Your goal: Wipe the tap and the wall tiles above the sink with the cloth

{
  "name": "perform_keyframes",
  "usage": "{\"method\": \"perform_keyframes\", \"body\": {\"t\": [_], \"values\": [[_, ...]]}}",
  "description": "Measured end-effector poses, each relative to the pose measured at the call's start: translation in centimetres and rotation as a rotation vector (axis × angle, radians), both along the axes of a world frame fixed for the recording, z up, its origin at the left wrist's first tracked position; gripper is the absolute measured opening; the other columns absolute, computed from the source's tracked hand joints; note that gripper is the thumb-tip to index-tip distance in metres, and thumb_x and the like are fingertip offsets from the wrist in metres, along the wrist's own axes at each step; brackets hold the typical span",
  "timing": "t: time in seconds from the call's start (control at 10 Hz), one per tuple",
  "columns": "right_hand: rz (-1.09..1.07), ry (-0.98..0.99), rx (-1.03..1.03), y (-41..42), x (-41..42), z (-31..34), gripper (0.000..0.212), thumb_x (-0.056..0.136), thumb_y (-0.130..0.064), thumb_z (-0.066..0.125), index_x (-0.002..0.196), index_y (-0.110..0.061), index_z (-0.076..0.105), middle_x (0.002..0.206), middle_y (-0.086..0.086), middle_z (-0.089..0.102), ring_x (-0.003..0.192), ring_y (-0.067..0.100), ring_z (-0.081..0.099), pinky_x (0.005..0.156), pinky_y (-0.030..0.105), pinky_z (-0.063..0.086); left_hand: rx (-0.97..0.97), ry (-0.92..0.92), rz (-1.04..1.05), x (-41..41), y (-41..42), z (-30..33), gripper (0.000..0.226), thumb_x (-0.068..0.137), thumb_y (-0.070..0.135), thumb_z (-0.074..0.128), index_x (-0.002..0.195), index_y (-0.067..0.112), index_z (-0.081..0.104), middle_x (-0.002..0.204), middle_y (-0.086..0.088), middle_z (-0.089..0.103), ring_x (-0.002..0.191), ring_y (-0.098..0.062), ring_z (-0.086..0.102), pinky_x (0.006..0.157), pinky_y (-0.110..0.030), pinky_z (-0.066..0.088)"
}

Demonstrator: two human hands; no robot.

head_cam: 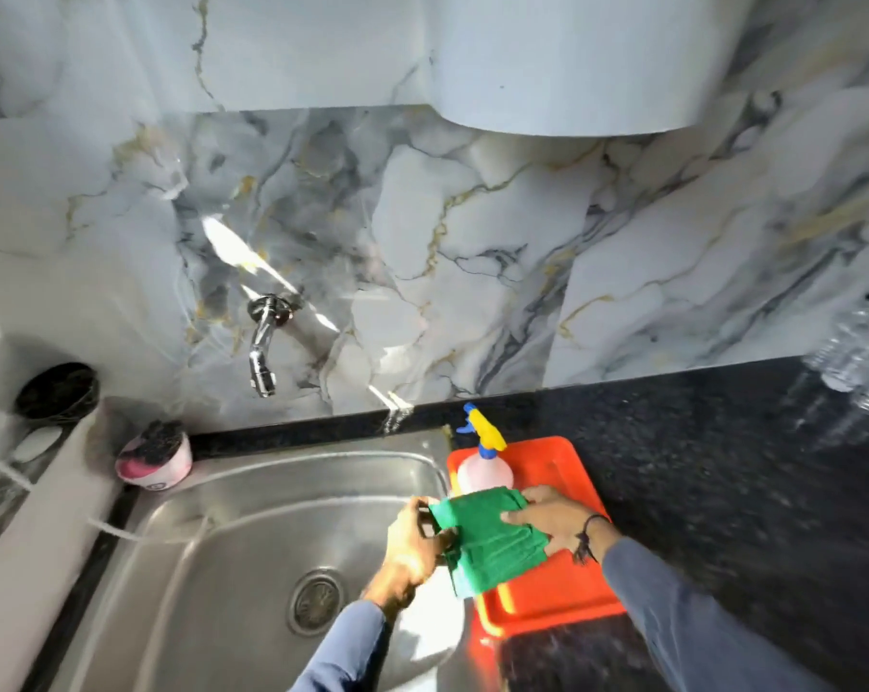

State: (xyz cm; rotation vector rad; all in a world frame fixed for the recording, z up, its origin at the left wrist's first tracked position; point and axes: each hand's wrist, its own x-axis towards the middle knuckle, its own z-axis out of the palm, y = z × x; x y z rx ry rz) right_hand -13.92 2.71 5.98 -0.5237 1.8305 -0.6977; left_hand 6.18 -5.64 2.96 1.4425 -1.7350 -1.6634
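Both hands hold a folded green cloth (492,536) low in the near middle of the scene. The left hand (415,546) pinches the cloth's left edge, fingers curled around it. The right hand (552,519) lies on the cloth's right side with fingers closed over the fabric, a dark thread bracelet at the wrist. Both arms wear blue sleeves.

The cloth hangs over the seam between a steel sink (213,556) on the left and an orange tray (567,586) on the right. On the tray's far end, just behind the cloth, stands a pink spray bottle (483,467) with a yellow and blue trigger.

Farther off, the chrome tap (261,342) juts from the marble-patterned wall tiles (472,232), well apart from the cloth. A pink tub (155,464) sits at the sink's far left corner (a dark scrubber seems to rest in it).

Judging by this, wiping has not begun: the cloth is being readied, nowhere near tap or tiles. Both surfaces appear left to do.
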Motion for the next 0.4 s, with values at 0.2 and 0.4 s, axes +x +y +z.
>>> {"method": "perform_keyframes", "body": {"t": [0.2, 0.4], "values": [[0.082, 0.495, 0.153, 4.4, -4.8, -4.2, 0.037, 0.087, -0.033, 0.081, 0.113, -0.006, 0.076, 0.121, 0.014, 0.079, 0.115, 0.031, 0.075, 0.095, 0.039, 0.062, -0.326, -0.312, -0.315, -7.3, 4.3, -1.6, 0.040, 0.084, 0.013, 0.067, 0.121, 0.003, 0.060, 0.112, -0.019, 0.071, 0.105, -0.036, 0.066, 0.084, -0.038, 0.049], [0.034, 0.668, 0.145, 5.9, -5.9, -6.0, 0.024, 0.087, -0.022, 0.068, 0.108, -0.013, 0.075, 0.130, 0.021, 0.070, 0.126, 0.038, 0.066, 0.102, 0.037, 0.055, -0.526, -0.586, -0.457, -9.0, 5.5, -4.3, 0.050, 0.097, 0.006, 0.045, 0.147, 0.004, 0.046, 0.142, -0.020, 0.055, 0.133, -0.030, 0.053, 0.111, -0.037, 0.037]]}}
